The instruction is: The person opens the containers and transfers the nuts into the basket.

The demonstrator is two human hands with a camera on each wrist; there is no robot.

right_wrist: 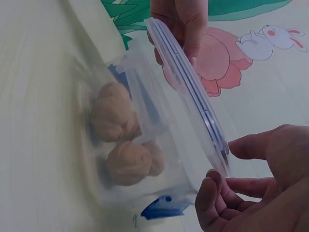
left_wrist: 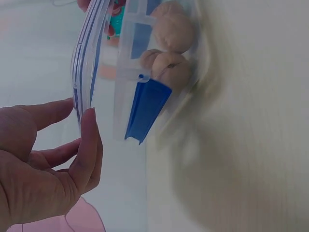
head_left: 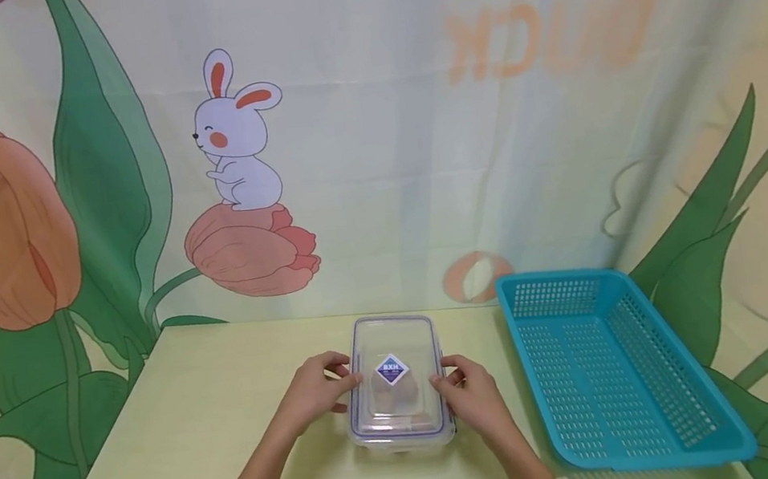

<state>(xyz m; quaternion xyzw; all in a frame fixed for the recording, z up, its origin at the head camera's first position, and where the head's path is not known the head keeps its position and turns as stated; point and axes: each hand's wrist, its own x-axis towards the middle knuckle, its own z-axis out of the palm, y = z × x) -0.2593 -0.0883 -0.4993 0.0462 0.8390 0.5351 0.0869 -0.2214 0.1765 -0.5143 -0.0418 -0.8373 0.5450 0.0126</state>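
Observation:
A clear plastic lid (head_left: 396, 333) with a blue-purple seal strip and a diamond label is held by both hands over a clear food container (left_wrist: 124, 104). My left hand (head_left: 318, 390) pinches the lid's left edge between thumb and fingers. On the opposite edge, my right hand (head_left: 473, 394) pinches it the same way. In both wrist views a gap shows between the lid (right_wrist: 193, 92) and the container's rim. Several round, creased, light-brown lumps (right_wrist: 113, 113) lie inside the container; their kind is unclear. A blue side clip (left_wrist: 147, 108) hangs folded outward.
A blue-green perforated plastic basket (head_left: 594, 374) stands on the right of the pale yellow table (head_left: 183, 428). Behind the table hangs a curtain (head_left: 372, 152) printed with tulips and a rabbit.

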